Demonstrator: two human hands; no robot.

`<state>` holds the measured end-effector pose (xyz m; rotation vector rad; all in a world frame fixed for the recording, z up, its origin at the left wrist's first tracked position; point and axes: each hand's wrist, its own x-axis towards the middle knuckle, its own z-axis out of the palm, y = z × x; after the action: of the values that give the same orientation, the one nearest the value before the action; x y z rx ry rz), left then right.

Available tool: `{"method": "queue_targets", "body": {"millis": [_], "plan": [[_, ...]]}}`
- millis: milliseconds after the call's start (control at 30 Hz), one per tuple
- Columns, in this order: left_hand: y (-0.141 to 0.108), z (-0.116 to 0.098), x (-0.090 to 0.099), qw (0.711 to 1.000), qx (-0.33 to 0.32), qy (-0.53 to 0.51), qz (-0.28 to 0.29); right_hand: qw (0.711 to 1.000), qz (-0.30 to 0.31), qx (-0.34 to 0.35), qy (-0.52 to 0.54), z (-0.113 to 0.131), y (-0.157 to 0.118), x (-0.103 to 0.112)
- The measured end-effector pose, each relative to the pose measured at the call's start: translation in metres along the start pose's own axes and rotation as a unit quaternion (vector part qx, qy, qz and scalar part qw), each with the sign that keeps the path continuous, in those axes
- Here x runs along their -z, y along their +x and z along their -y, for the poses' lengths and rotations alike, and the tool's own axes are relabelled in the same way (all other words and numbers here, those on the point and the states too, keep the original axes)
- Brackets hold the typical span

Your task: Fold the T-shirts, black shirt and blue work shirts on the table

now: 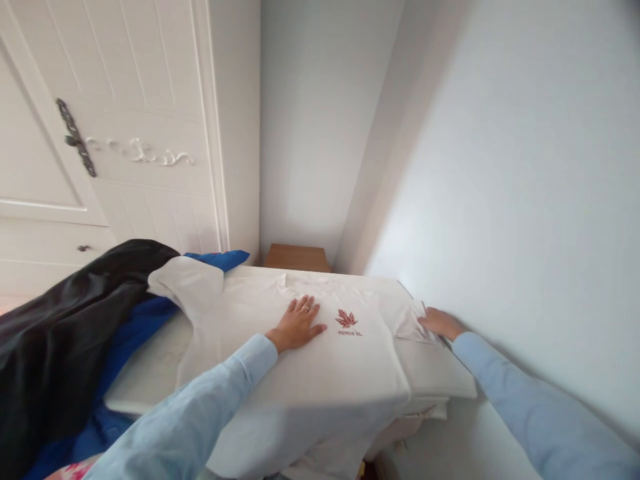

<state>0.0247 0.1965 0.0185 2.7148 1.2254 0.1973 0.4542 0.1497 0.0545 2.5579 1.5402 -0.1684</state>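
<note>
A white T-shirt (pixel 350 373) with a red maple leaf print lies spread over a white tabletop (pixel 145 367), its lower part hanging over the front edge. My left hand (pixel 299 325), with a ring on one finger, rests flat on the shirt's chest, left of the print, fingers apart. At the right, my right hand (pixel 441 323) has its fingers closed on the end of the shirt's right-side sleeve, near the wall. The other sleeve reaches left onto a dark garment.
Black clothing (pixel 60 333) and blue fabric (pixel 135 333) are heaped on the left. Behind them stands a white wardrobe (pixel 145 67). A brown wooden piece (pixel 297 257) sits behind the table, and a pale wall (pixel 525 167) runs close along the right.
</note>
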Motion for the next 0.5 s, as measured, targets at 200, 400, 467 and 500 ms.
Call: {"method": "queue_targets", "body": {"millis": [200,400,467,500], "plan": [[0.000,0.000,-0.008,0.999,0.021,0.004,-0.029,1.000,-0.020,-0.017,-0.012,0.011,-0.009,0.000],[-0.001,0.001,-0.011,0.999,0.013,0.008,-0.051,0.998,-0.040,-0.038,0.012,0.024,-0.002,0.005],[-0.001,0.001,-0.011,0.998,0.011,0.009,-0.053,0.998,-0.028,-0.046,0.032,0.024,0.002,0.007],[-0.001,0.001,-0.011,0.998,0.010,0.010,-0.054,0.998,-0.022,-0.050,0.044,0.023,0.004,0.007]]}}
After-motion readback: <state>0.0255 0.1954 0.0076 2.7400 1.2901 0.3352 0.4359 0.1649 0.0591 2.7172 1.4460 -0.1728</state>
